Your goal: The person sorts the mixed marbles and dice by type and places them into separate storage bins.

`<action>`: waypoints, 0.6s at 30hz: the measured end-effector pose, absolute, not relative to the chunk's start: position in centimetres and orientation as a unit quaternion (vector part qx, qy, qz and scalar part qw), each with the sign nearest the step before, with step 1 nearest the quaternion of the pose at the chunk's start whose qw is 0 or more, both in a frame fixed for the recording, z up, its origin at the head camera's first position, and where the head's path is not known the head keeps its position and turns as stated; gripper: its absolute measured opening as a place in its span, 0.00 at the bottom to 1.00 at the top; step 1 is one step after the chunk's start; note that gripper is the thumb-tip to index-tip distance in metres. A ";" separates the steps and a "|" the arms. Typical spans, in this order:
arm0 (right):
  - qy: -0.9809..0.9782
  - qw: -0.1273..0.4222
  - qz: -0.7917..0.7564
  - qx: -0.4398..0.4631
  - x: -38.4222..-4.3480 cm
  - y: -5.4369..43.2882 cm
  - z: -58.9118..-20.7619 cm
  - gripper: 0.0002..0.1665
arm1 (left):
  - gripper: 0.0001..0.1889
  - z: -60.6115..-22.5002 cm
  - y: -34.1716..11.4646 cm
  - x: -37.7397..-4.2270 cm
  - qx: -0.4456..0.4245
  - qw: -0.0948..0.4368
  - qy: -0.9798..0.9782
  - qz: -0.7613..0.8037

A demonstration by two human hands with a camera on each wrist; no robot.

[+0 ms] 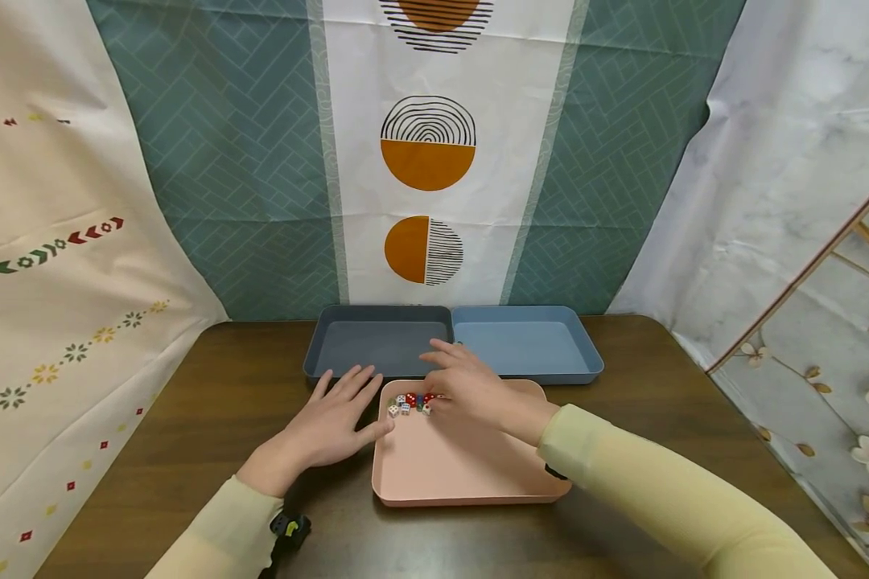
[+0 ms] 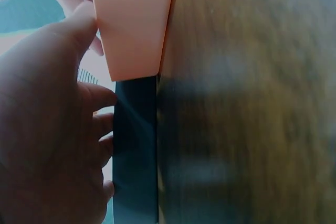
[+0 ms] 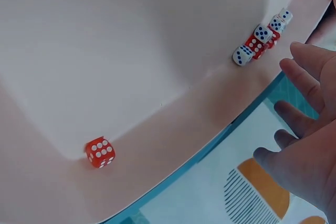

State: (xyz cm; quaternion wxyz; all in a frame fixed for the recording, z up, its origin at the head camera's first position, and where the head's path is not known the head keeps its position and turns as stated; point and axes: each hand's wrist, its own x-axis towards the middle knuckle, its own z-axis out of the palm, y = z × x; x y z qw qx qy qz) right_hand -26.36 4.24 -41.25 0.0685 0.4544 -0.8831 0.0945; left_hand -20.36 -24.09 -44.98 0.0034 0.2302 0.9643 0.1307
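The left hand [image 1: 333, 422] is spread palm-down, its thumb over the near-side rim of the pink tray [image 1: 471, 466]. The right hand [image 1: 471, 390] reaches to the tray's far edge, fingers loosely parted; the right wrist view shows nothing between them. Between the 2 hands, small dice [image 3: 257, 44] cluster against the far wall, near the right thumb. Smooth tray floor stretches from them toward the person, under the right wrist. The right wrist view also shows 1 red die [image 3: 101, 152] alone in a corner, hidden in the head view. Beyond the left fingertips lies a dark slate tray [image 1: 376, 346]; beyond the right, a blue tray [image 1: 536, 342], both round-cornered. Wood-grained table [image 1: 188, 410] extends outside both arms, to creased cloth [image 1: 427, 209] beyond.
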 end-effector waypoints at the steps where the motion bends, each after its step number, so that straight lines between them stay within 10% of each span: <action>1: -0.883 0.070 0.090 0.456 -26.4 4.1 -41.3 0.12 | 0.50 -45.0 -24.1 -20.4 0.231 0.004 0.964 0.130; 18: -0.896 0.053 0.037 0.439 -26.4 2.4 -42.0 0.09 | 0.50 -44.8 -24.3 -20.3 0.237 0.004 0.963 0.131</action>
